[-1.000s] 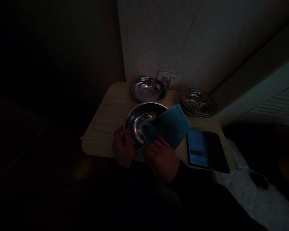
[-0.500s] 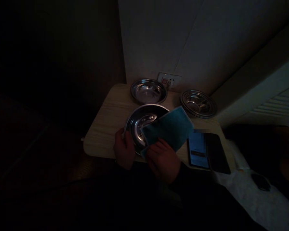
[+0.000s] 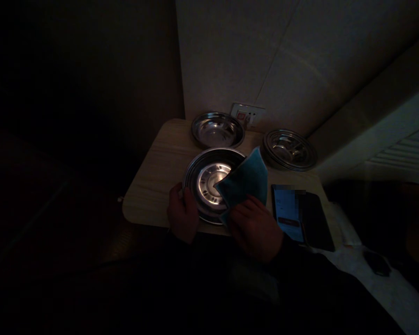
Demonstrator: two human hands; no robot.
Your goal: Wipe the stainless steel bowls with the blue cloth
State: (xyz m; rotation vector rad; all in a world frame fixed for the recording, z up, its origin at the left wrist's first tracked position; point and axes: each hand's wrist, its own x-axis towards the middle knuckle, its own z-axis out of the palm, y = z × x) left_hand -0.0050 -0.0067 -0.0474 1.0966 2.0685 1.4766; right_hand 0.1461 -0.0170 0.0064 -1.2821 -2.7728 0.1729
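Note:
My left hand is closed on the left rim of a shiny metal bowl, thumb on the inner side. The bowl sits near the front edge of a small wooden table. In my right hand is a blue-green cloth, its fingers closed on the cloth's lower part. The cloth stands up over the bowl's right side and hides that part of the rim. My right fingertips are partly hidden by the cloth and the dim light.
Behind stands another metal bowl. At the back right is a stack of metal bowls. A lit phone in a dark cover lies at the right edge. A wall socket is behind the table. Some dark object lies on white fabric.
My right hand has moved to the right with the cloth, which is now bent and more upright. More of the bowl's inside shows. My left hand keeps its hold on the rim.

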